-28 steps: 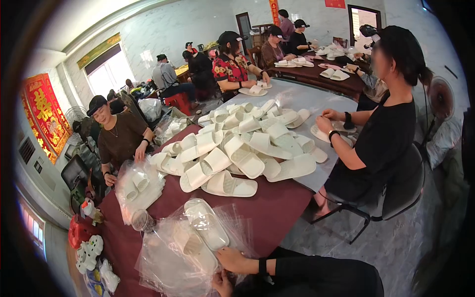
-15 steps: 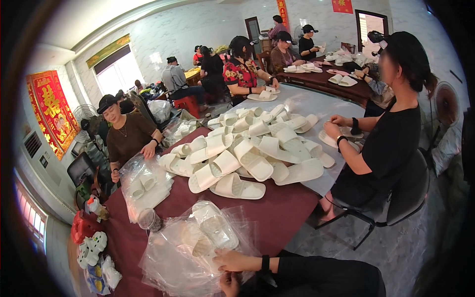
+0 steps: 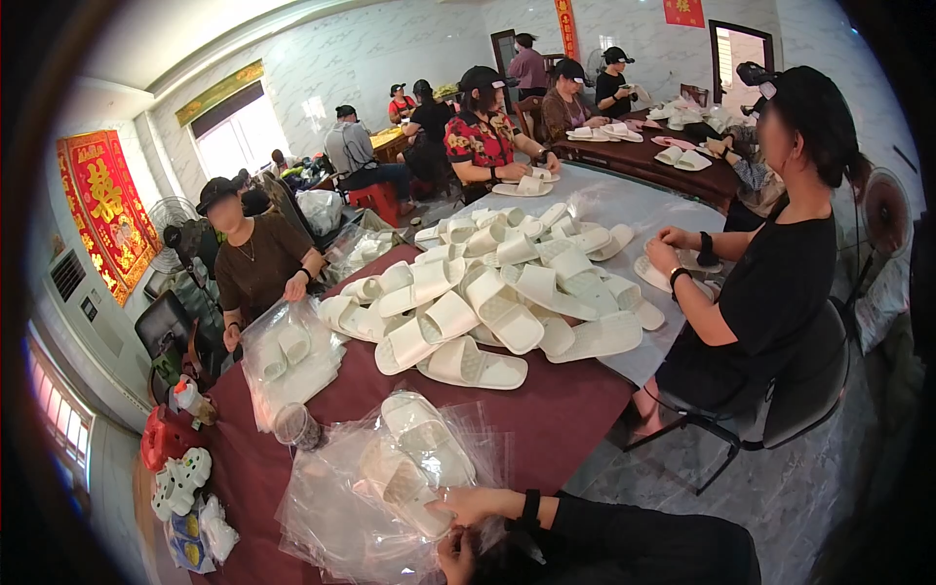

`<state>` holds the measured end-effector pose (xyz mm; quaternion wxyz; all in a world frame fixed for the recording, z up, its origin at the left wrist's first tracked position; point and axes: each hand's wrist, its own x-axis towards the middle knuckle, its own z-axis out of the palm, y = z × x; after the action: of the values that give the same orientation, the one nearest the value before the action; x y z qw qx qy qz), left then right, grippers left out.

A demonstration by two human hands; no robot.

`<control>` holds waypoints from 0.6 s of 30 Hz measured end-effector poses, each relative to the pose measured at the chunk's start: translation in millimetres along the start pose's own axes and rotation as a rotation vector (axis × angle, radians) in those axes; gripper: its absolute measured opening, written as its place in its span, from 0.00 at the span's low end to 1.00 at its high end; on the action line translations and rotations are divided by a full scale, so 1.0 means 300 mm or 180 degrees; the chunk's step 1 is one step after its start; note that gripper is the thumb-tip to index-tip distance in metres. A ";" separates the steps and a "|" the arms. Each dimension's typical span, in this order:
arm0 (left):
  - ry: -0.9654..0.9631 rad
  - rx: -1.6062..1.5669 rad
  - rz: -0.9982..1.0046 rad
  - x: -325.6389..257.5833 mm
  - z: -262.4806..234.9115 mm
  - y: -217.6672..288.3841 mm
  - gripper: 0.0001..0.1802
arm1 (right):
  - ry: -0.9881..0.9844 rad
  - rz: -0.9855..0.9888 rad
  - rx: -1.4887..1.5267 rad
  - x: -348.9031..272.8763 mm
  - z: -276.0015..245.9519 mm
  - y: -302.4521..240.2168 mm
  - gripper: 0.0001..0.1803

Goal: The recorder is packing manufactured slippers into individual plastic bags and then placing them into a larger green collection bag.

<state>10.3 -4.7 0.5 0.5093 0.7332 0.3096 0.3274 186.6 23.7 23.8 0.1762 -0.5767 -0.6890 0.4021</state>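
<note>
Two white slide slippers lie side by side near the table's front edge, among clear plastic bags [image 3: 331,497]. The farther slipper [image 3: 429,439] sits under shiny film. The nearer slipper [image 3: 395,478] points its heel at me, and plastic surrounds it. My right hand [image 3: 478,505], with a black wristband, has its fingers closed at this heel. Just below, my left hand [image 3: 455,558] is bent closed beside the bag's near edge; what its fingers hold is hidden.
A large heap of white slippers [image 3: 507,283] covers the table's middle. A clear cup [image 3: 295,427] stands beyond the bags. Across the table, a person [image 3: 258,258] handles bagged slippers. At right, another person [image 3: 770,253] holds a slipper. A red bag [image 3: 164,439] is at far left.
The nearer slipper now shows more plainly, with its heel closer to my right hand. My hands shift only slightly. The view has tilted a little, and the person across looks more upright.
</note>
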 end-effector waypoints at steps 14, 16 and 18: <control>-0.0082 0.0121 -0.0256 -0.006 -0.016 -0.016 0.11 | 0.1520 -0.0815 -0.1346 -0.040 0.080 -0.024 0.26; 0.0032 0.0327 0.0126 -0.004 -0.006 0.005 0.11 | 0.1734 -0.0809 -0.1474 -0.028 0.094 -0.022 0.26; 0.0161 0.0537 0.0501 -0.004 0.000 0.024 0.11 | 0.1939 -0.0815 -0.1598 -0.019 0.094 -0.036 0.26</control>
<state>10.3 -7.7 7.3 0.4107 0.7870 0.2903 0.3575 161.1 8.2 15.9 0.2745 -0.6040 -0.7482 0.0074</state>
